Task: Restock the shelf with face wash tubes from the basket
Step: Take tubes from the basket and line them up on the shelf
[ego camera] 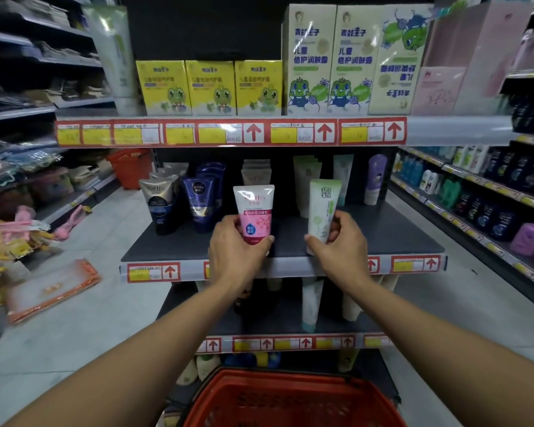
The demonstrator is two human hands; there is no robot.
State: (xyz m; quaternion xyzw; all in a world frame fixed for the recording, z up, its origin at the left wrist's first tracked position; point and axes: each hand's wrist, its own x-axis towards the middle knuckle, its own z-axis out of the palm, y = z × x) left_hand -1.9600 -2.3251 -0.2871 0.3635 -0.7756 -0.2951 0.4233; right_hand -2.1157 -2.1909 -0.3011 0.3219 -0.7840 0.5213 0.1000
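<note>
My left hand (236, 251) grips a pink and white face wash tube (255, 211) near its cap, upright over the front of the dark middle shelf (392, 235). My right hand (341, 241) holds a pale green and white tube (321, 208) upright over the same shelf, a little to the right. The red basket (290, 399) sits below at the bottom of the view; its contents are not visible.
Dark blue tubes (201, 198) stand at the shelf's left, beige, green and purple tubes (375, 177) further back. Yellow and white boxed goods (211, 87) fill the shelf above. More tubes stand on lower shelves. An orange package (53, 288) lies on the floor at left.
</note>
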